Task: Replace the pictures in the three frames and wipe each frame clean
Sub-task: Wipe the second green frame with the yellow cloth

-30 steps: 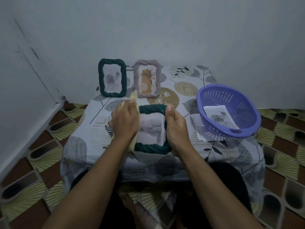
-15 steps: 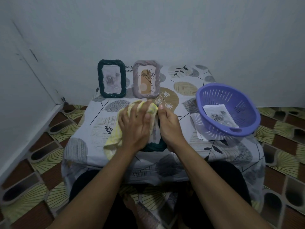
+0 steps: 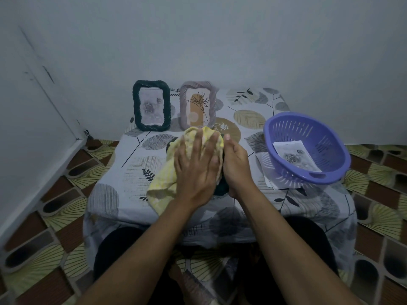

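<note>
At table centre, left hand (image 3: 196, 170): fingers straight and spread, palm down, pressing flat on the yellow cloth (image 3: 163, 179).
Yellow cloth: bunched under the left palm, spread over the lying frame (image 3: 222, 187), one end trailing toward the near left of the table (image 3: 114, 190).
Right hand (image 3: 236, 166): just beside the left hand, fingers curled round the right edge of the lying frame, thumb up at its far corner.
Lying frame: dark green, flat on the table, almost wholly hidden by cloth and hands; only bits of its rim show.
Standing green frame (image 3: 151, 105): upright at the back left, near the wall, a pale flower picture inside.
Grey frame (image 3: 198, 105): upright just right of the green one, holding a tan plant picture.
Basket (image 3: 326, 146): purple, slotted, at the table's right edge, tilted toward the person.
Loose picture (image 3: 295, 156): lying inside the basket.
Papers (image 3: 267, 172): sticking out from under the basket's left side.
Tablecloth: leaf print, hanging over the near edge.
Floor (image 3: 55, 212): patterned tiles on both sides.
</note>
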The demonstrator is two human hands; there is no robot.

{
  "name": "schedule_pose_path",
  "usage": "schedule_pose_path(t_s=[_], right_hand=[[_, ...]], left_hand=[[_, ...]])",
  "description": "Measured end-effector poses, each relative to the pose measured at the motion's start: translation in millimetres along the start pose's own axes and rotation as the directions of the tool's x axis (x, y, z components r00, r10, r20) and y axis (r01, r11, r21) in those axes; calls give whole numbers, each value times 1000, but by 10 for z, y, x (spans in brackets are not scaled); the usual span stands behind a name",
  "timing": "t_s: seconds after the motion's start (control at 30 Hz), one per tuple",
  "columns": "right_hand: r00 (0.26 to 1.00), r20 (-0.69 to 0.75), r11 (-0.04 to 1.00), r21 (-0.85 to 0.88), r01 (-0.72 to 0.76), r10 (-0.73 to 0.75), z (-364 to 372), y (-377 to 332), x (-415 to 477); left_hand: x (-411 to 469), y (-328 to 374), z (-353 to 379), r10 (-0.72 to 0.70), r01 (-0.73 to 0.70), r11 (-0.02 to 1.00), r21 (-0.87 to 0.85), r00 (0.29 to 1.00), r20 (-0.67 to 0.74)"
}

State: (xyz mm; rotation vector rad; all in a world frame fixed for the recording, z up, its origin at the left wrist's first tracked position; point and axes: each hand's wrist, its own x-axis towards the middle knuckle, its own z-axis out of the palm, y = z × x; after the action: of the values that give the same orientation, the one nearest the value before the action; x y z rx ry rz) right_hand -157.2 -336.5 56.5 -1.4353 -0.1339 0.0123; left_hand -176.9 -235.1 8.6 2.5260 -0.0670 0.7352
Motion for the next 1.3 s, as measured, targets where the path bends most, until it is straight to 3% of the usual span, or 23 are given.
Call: schedule_pose_path(t_s=[0.03, 0.1, 0.2, 0.37, 0.47, 0.57, 0.63, 0.7, 0.77, 0.93, 1.07, 1.2, 1.3], right_hand=[[1000, -12, 1000, 13, -18, 18, -13, 29, 20], [998, -50, 999, 24, -26, 27, -9, 65, 41], [995, -85, 998, 55, -43, 48, 31, 122, 31], [969, -247, 999, 45, 18, -7, 115, 222, -35], [958, -275, 994, 54, 100, -82, 214, 191, -57], [962, -269, 976, 187, 108, -55, 325, 147, -31], [970, -242, 938, 330, 105, -24, 374, 96, -2], [988, -149, 870, 491, 39, 39, 321, 30, 24], [995, 9, 792, 605, -82, 96, 167, 4, 53], [957, 222, 777, 562, -283, 188, -114, 108, 141], [948, 196, 775, 546, -317, 249, -28, 222, 183], [956, 134, 732, 618, -287, 262, -23, 289, 231], [959, 22, 692, 687, -221, 284, -87, 297, 319]], left_hand=[[0, -70, 24, 17, -17, 1000, 13, 1000, 16], [24, -191, 91, -127, 127, 992, 9, 992, 9], [26, -317, 205, -438, 441, 896, -60, 897, 60], [20, -206, 266, -630, 658, 686, -310, 751, 198], [99, -73, 254, -666, 687, 479, -546, 690, 284], [180, 43, 189, -675, 674, 206, -710, 623, 395], [226, 53, 122, -707, 619, 152, -770, 613, 353], [240, -5, 9, -728, 578, 239, -780, 638, 250], [245, -91, -143, -706, 543, 425, -724, 700, 111], [316, -285, -544, -481, 450, 832, -325, 877, -17], [386, -268, -606, -370, 370, 913, -172, 928, 35], [254, -246, -463, -201, 246, 954, -172, 950, 240], [39, -198, -309, -202, 248, 959, -136, 938, 283]])
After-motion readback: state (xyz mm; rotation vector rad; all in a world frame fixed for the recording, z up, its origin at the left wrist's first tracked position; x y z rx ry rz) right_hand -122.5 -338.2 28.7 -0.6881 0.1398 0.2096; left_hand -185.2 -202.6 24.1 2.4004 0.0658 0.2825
